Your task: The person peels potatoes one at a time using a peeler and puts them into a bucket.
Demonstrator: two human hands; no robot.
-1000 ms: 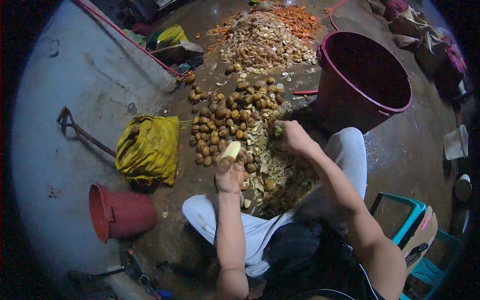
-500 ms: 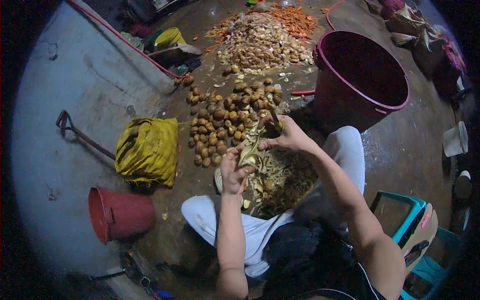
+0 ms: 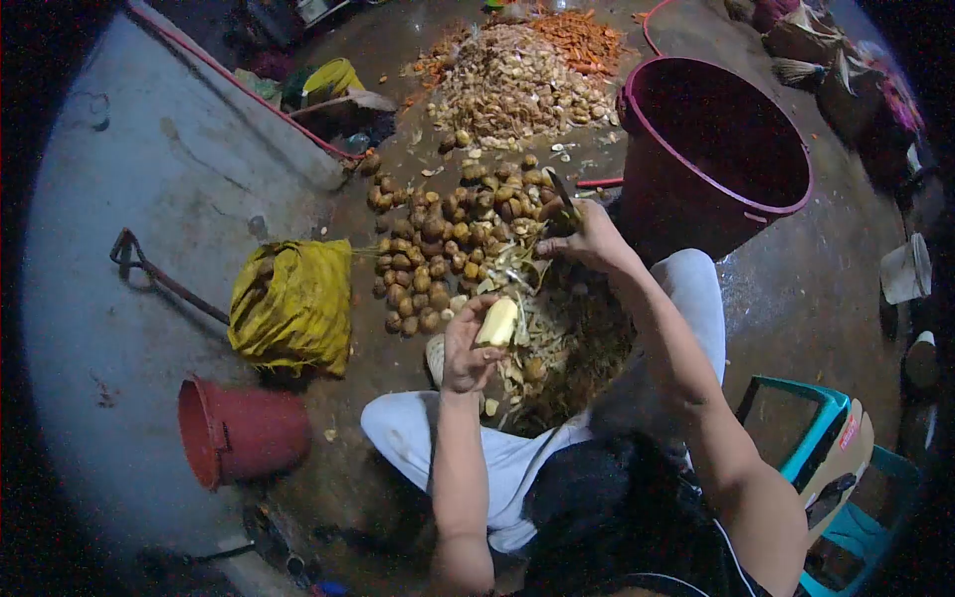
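Observation:
My left hand (image 3: 466, 348) is closed around a peeled, pale yellow potato (image 3: 498, 321), held up in front of my lap. To its upper right, my right hand (image 3: 594, 239) grips a dark, narrow knife (image 3: 563, 195) that points up and away, apart from the potato. Long strips of peel (image 3: 517, 267) hang or lie just below the right hand; whether they touch it I cannot tell. Beyond my left hand is a spread of brown unpeeled potatoes (image 3: 435, 234) on the floor. Peelings (image 3: 542, 343) form a heap between my legs.
A large purple tub (image 3: 657, 179) stands at the right. Farther off is a heap of pale peeled pieces (image 3: 517, 85) beside orange pieces (image 3: 587, 42). At left are a yellow sack (image 3: 293, 308) and a red bucket (image 3: 259, 433). A teal stool (image 3: 806, 398) sits at lower right.
My right hand has moved up and away to the right with the knife. The peel that hung over the potato has come away, so its pale surface now shows.

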